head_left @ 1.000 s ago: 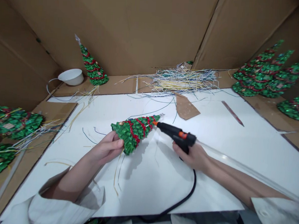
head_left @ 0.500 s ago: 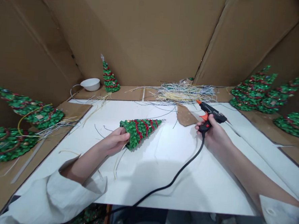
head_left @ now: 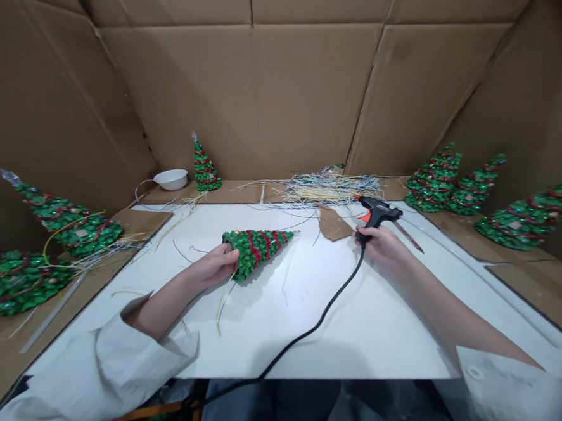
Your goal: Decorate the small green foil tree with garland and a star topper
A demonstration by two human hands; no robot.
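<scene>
My left hand (head_left: 219,264) grips a small decorated Christmas tree (head_left: 256,250) by its base. The tree lies tilted over the white board, tip pointing right, with red garland around its green foliage. In my right hand (head_left: 379,242) is a black glue gun (head_left: 380,211) with an orange trigger and orange nozzle, held by the handle. Its nozzle points left and away from the tree. From the handle a black cord (head_left: 324,318) runs down past the board's near edge. A brown cardboard scrap (head_left: 333,225) lies just left of the glue gun.
A bundle of thin wires (head_left: 330,189) lies at the back, with a white bowl (head_left: 171,179) and a standing tree (head_left: 205,168) to its left. More trees line both sides, such as one on the right (head_left: 523,219). Cardboard walls (head_left: 307,91) surround the white board (head_left: 301,345).
The camera view has tilted upward and shifted right, so more wall shows. My right hand with the glue gun appears slightly further left. Both hands keep the same holds.
</scene>
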